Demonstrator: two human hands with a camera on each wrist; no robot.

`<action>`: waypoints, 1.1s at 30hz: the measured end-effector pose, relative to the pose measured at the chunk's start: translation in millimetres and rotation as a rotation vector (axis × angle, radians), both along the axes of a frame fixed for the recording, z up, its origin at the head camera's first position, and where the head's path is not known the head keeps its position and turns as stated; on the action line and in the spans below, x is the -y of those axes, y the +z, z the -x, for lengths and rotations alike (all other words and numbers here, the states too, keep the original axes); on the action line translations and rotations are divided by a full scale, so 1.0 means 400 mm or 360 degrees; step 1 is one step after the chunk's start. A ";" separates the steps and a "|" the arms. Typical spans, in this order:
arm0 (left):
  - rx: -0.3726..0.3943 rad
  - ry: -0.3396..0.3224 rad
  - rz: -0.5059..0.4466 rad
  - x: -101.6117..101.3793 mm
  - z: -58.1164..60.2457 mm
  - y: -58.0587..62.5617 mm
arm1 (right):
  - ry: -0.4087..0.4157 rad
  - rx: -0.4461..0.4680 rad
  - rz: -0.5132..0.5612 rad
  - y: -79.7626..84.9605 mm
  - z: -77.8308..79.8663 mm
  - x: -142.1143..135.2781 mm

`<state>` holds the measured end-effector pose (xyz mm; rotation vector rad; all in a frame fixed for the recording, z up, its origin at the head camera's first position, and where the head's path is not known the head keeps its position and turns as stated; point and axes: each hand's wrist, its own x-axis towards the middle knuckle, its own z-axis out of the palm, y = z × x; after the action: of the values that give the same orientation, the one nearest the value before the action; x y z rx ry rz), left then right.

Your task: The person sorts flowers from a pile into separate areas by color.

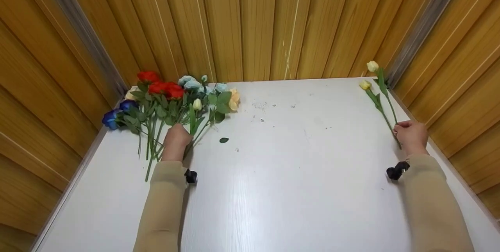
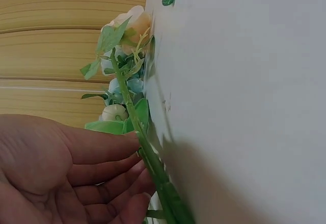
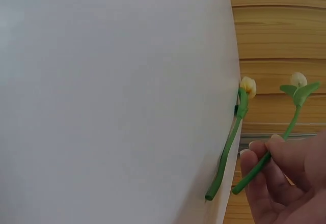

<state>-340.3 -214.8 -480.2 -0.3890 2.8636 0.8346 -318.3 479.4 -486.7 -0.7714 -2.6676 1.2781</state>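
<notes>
In the head view my left hand (image 1: pixel 177 138) is low among the flowers at the table's left. Its thumb and fingers pinch at green stems (image 2: pixel 147 150) beside a white tulip (image 1: pixel 197 104); a peach rose (image 1: pixel 234 99) on a leafy stem lies close by. At the right edge, my right hand (image 1: pixel 412 136) pinches the lower stem of a white tulip (image 3: pixel 299 80) between thumb and fingertips, raised with its bloom pointing away. A yellow tulip (image 3: pixel 248 86) lies on the table just left of it, its stem end near the fingers.
Red roses (image 1: pixel 168 90), blue roses (image 1: pixel 112 119) and pale blue flowers (image 1: pixel 191 83) lie bunched at the back left, stems toward the front. A loose leaf (image 1: pixel 224 140) is on the white table (image 1: pixel 273 189). Wood-patterned walls (image 1: pixel 254 25) enclose the back and sides.
</notes>
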 end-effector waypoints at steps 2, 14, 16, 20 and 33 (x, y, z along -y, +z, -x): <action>0.0003 0.0019 0.0018 -0.001 0.000 0.000 | 0.0030 0.0005 -0.0103 -0.005 0.001 -0.007; 0.0020 -0.0003 0.0009 -0.007 0.003 -0.003 | 0.0109 -0.0031 -0.0380 -0.040 0.007 -0.004; 0.0033 -0.0010 0.0018 -0.008 0.003 -0.002 | 0.0125 -0.0037 -0.0409 -0.040 0.008 -0.001; 0.0064 -0.0023 0.0036 -0.008 0.002 0.003 | 0.0160 -0.0023 -0.0422 -0.039 0.008 0.003; 0.0081 -0.0013 -0.0139 0.006 -0.006 0.024 | 0.0205 -0.0032 -0.0473 -0.051 0.010 -0.005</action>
<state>-337.8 -217.3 -470.6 -0.3820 2.7689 0.9309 -322.3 481.3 -507.2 -0.5522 -2.8374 0.8730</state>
